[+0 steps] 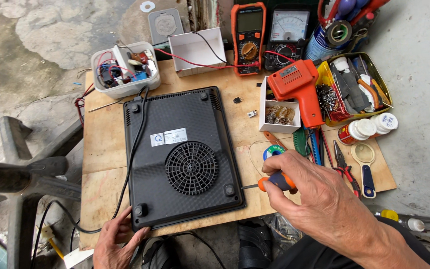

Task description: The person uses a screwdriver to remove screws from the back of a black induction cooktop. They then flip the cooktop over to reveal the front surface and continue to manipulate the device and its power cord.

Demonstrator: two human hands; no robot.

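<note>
Screwdriver [273, 181], orange and blue in the handle, sits clamped in the fingers of the right hand [319, 197], its thin metal shaft pointing left and its tip meeting the right edge of the black cooker [180, 154] near the lower right corner; the cooker lies upside down in the middle of the wooden tabletop [100, 144], showing a round fan grille [191, 168], a white label and rubber feet at the corners; the left hand [115, 241] rests at the cooker's lower left corner, fingers bent against the edge and closed on nothing, well apart from the right hand; a black cable [130, 164] runs down along the cooker's left side and off the front of the tabletop; just right of the cooker lie a small spool of solder [273, 150], red-handled pliers [347, 172] and a magnifier [365, 164]; above them an orange soldering gun [297, 87] lies across a small white box [277, 112]; a yellow tray [359, 87] of small tools stands to the right; at the back stand an orange multimeter [248, 35], an analogue meter [287, 37], an open white box [196, 50] and a white tub [124, 69] of wired parts.
</note>
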